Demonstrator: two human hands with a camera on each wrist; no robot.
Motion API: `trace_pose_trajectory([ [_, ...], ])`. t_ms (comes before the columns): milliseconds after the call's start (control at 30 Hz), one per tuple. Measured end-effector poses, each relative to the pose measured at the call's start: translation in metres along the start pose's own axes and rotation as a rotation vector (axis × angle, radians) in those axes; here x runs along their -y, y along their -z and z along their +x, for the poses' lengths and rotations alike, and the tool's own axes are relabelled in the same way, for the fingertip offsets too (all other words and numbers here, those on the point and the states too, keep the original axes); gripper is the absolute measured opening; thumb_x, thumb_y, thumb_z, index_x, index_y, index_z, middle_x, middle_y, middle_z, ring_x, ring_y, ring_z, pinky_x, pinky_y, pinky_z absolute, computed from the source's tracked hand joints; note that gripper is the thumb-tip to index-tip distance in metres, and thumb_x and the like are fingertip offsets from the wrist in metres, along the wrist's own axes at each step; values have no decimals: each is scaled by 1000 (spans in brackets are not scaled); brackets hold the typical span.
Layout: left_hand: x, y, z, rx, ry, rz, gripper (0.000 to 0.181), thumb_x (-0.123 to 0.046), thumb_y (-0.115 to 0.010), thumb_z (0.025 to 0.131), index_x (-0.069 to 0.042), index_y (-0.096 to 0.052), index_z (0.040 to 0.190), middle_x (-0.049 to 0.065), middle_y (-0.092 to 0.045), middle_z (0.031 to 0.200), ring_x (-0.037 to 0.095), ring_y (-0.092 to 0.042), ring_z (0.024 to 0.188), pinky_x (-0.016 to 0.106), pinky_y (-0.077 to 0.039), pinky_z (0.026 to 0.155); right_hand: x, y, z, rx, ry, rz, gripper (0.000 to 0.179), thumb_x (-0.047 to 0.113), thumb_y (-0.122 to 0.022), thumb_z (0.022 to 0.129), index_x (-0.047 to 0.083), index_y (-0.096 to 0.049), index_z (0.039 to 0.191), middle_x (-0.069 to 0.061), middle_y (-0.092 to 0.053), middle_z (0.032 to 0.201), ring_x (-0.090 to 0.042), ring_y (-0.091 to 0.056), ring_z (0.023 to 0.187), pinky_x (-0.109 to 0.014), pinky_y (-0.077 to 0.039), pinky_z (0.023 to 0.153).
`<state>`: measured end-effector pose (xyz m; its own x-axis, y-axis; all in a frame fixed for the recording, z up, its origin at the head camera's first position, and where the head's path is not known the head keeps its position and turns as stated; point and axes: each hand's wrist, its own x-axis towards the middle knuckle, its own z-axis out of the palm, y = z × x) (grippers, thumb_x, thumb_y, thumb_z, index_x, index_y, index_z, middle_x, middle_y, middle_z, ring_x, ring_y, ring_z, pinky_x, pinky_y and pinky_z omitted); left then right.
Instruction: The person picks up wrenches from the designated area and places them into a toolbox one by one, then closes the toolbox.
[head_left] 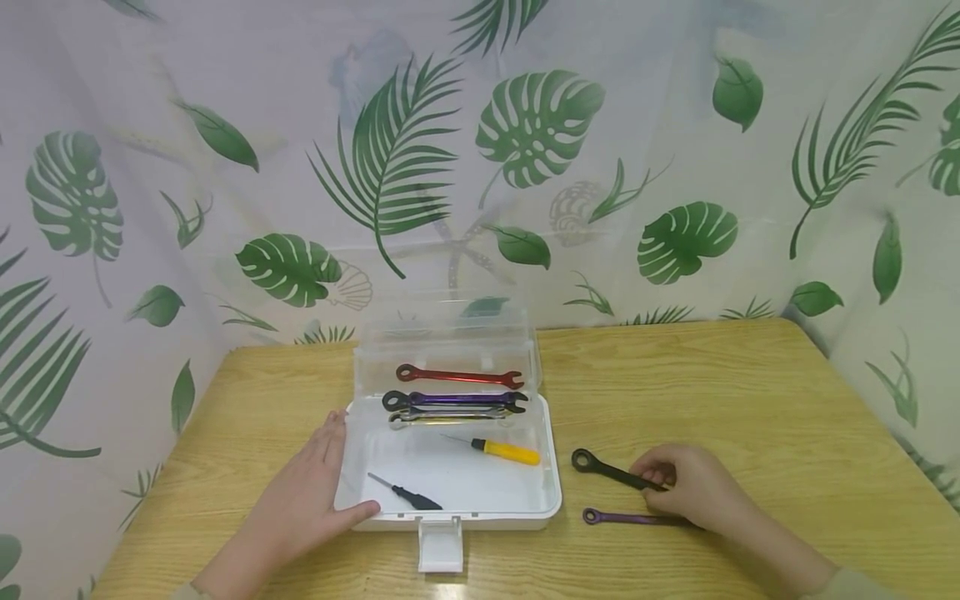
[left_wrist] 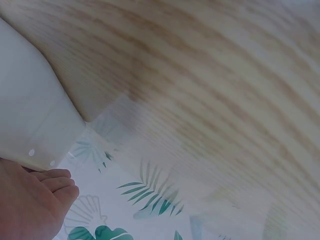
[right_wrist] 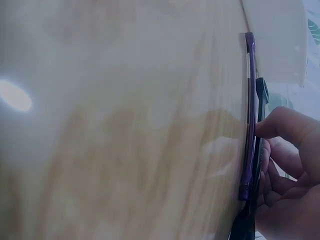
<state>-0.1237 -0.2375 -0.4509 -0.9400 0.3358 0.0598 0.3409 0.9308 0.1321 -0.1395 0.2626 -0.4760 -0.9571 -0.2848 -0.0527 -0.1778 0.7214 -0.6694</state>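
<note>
While our left hand (head_left: 303, 485), fingers extended, touched the white case (head_left: 495, 493), our right hand (head_left: 697, 485) pinched the black wrench (head_left: 617, 472) at the case's three o'clock; gripping seemed underway, next needing clearance from the purple wrench (head_left: 636, 518).

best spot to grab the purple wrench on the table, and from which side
Probably mid-shaft, pinched from above or from the person's side: the purple wrench lies lengthwise across the table, its shaft long and slim, while the black wrench, pinched by the right grip, occupies its far side.
</note>
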Motion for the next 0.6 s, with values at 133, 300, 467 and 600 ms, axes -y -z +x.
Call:
trace_pose_trajectory([
  [133, 1, 0, 0, -3, -6, 1, 119, -71, -68, 90, 16, -28, 160, 34, -31, 168, 47, -35, 157, 57, -39, 126, 1, -1, 0, 8, -8, 1, 21, -2, -83, 76, 6, -78, 95, 3, -68, 84, -2, -54, 75, -18, -50, 65],
  [300, 1, -1, 1, -2, -4, 0, 120, -72, -68, 90, 16, -28, 160, 34, -31, 168, 47, -35, 157, 57, -39, 126, 1, -2, 0, 14, -19, 8, 18, 1, -82, 77, 7, -75, 93, 2, -65, 83, -3, -52, 74, -17, -48, 65],
  [467, 1, -1, 0, -4, -4, 0, 119, -72, -68, 90, 16, -28, 160, 34, -31, 168, 47, -36, 156, 57, -39, 126, 0, 0, 1, 3, -7, 22, 14, 3, -83, 82, 7, -76, 93, 2, -66, 82, -1, -53, 73, -18, -49, 64],
  [600, 1, 0, 0, -5, -7, -4, 119, -71, -68, 90, 16, -27, 160, 34, -31, 168, 48, -36, 157, 57, -39, 126, -3, 3, 2, 5, 3, 49, 13, 4, -84, 84, 7, -77, 95, 2, -71, 85, 0, -56, 74, -19, -52, 65],
])
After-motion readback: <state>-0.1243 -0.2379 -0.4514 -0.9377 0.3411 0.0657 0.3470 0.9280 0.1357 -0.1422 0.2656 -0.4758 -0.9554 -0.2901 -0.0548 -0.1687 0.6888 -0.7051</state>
